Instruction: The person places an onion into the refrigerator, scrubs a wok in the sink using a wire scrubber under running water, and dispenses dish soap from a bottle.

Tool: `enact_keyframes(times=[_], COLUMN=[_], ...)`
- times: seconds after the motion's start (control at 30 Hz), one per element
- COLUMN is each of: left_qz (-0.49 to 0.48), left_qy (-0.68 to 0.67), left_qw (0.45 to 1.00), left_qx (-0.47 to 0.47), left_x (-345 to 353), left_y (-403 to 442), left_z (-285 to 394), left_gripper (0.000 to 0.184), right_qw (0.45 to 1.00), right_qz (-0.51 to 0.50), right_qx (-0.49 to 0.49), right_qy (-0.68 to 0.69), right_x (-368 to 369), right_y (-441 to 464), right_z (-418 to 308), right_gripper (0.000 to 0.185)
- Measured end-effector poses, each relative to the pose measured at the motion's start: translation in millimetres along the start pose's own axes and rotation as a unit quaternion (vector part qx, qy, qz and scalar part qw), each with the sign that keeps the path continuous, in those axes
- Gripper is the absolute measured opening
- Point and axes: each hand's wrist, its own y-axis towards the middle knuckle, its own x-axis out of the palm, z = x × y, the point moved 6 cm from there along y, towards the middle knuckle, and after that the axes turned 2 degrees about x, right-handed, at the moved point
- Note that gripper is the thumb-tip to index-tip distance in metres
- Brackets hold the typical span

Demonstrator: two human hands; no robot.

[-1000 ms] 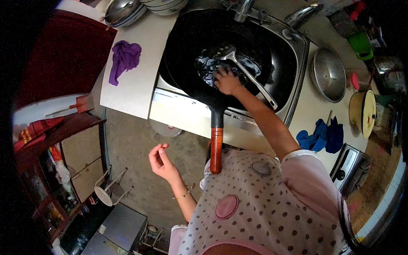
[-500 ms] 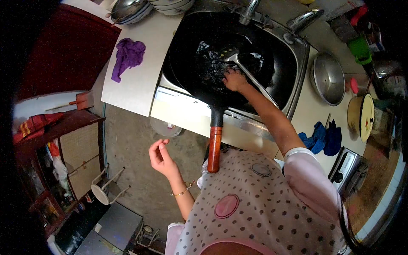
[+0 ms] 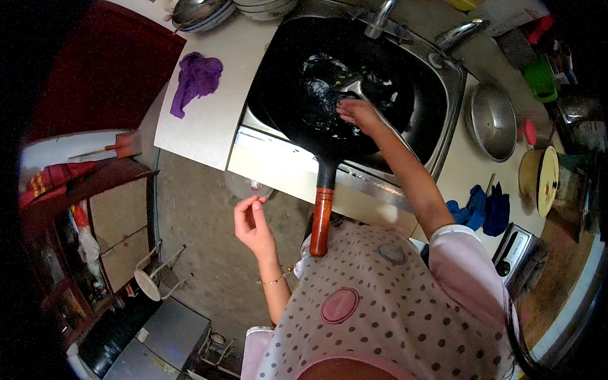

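My right hand (image 3: 358, 115) is over the water in a black wok (image 3: 278, 104) that sits in the sink. Its fingers are stretched out, and nothing shows in them. Whether the fingertips touch the water is hard to tell. Close beside this hand a metal spatula (image 3: 356, 88) leans in the wok, its handle partly hidden by my hand and forearm. The wok's wooden handle (image 3: 322, 221) points toward my body. Away from the wok, my left hand (image 3: 253, 225) is raised above the floor, fingers loosely bent, a gap between thumb and fingers, holding nothing.
Two faucets (image 3: 380, 19) rise behind the steel sink (image 3: 443, 142). A purple cloth (image 3: 197, 79) lies on the left counter near stacked bowls (image 3: 266, 7). To the right are a metal basin (image 3: 493, 121), blue cloths (image 3: 484, 209) and a yellow enamel pot (image 3: 538, 180). A stool (image 3: 149, 285) stands on the floor.
My right hand has lifted slightly from the water and moved a little right, fingers straighter. My left hand has shifted slightly up and right. The water's ripples look different.
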Motion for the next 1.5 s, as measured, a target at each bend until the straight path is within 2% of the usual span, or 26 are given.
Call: enact_keyframes(times=[0.03, 0.07, 0.1, 0.13, 0.23, 0.4, 0.63, 0.7, 0.93, 1.0, 1.03, 1.1, 1.23, 1.33, 1.37, 1.4, 1.5], left_qz=[-0.014, -0.02, -0.017, -0.024, -0.032, -0.045, -0.063, -0.065, -0.077, -0.077, -0.077, -0.078, -0.078, -0.075, -0.073, -0.073, -0.077], left_qy=[0.002, 0.012, 0.013, 0.009, 0.002, -0.011, 0.009, 0.001, 0.013, 0.007, 0.01, 0.014, 0.023, 0.027, 0.029, 0.03, 0.03], left_qw=[1.0, 1.0, 1.0, 1.0, 0.999, 0.999, 0.998, 0.998, 0.997, 0.997, 0.997, 0.997, 0.997, 0.997, 0.997, 0.997, 0.996], left_qx=[-0.004, 0.005, 0.005, 0.009, 0.011, 0.016, 0.01, 0.008, 0.013, 0.01, 0.01, 0.009, -0.001, -0.004, -0.005, -0.006, -0.012], left_x=[3.1, 5.5, 6.7, 8.8, 11.1, 15.7, 26.3, 29.8, 36.6, 36.9, 37.0, 37.5, 38.6, 39.6, 39.8, 40.3, 41.8], left_y=[0.2, 1.2, 2.1, 2.6, 3.8, 4.6, 7.2, 8.2, 8.6, 7.9, 7.7, 7.3, 8.5, 10.7, 11.2, 11.5, 12.6], left_z=[0.7, 2.2, 2.6, 3.2, 1.1, -0.1, 1.9, 2.4, 0.1, -1.9, -2.7, -3.4, -4.8, -7.7, -8.5, -8.5, -8.9], left_gripper=[0.007, 0.007, 0.007, 0.007, 0.007, 0.007, 0.007, 0.008, 0.008, 0.008, 0.009, 0.009, 0.008, 0.008, 0.008, 0.008, 0.007], right_qw=[1.0, 0.989, 0.955, 0.947, 0.951, 0.947, 0.928, 0.925, 0.913, 0.891, 0.89, 0.862, 0.85, 0.848, 0.944, 0.99, 0.992], right_qz=[-0.003, -0.01, -0.017, -0.033, -0.026, -0.019, -0.012, -0.062, -0.131, -0.182, -0.181, -0.243, -0.24, -0.259, -0.175, -0.082, -0.03], right_qx=[0.0, 0.017, 0.034, 0.038, 0.008, 0.018, -0.03, -0.046, -0.111, -0.104, -0.103, -0.108, -0.095, -0.115, -0.111, -0.1, -0.118], right_qy=[-0.001, 0.148, 0.293, 0.318, 0.307, 0.32, 0.372, 0.372, 0.37, 0.404, 0.405, 0.431, 0.458, 0.448, 0.256, 0.051, 0.019], right_x=[3.8, 8.7, 12.4, 14.1, 16.3, 0.0, 9.6, 12.0, 15.4, 22.0, 20.7, 23.8, 29.1, 32.3, 30.4, 25.1, 23.7], right_y=[-6.6, -14.4, -20.0, -23.1, -32.1, -27.1, -57.7, -63.8, -80.9, -87.0, -87.0, -89.6, -98.0, -102.8, -99.9, -98.3, -103.5], right_z=[-5.7, -17.0, -25.1, -28.4, -37.6, -21.1, -56.3, -65.5, -89.6, -99.5, -100.1, -104.9, -116.2, -127.5, -123.9, -119.9, -112.4], right_gripper=[0.036, 0.033, 0.031, 0.031, 0.029, 0.025, 0.023, 0.025, 0.02, 0.013, 0.013, 0.013, 0.011, 0.009, 0.01, 0.012, 0.012])
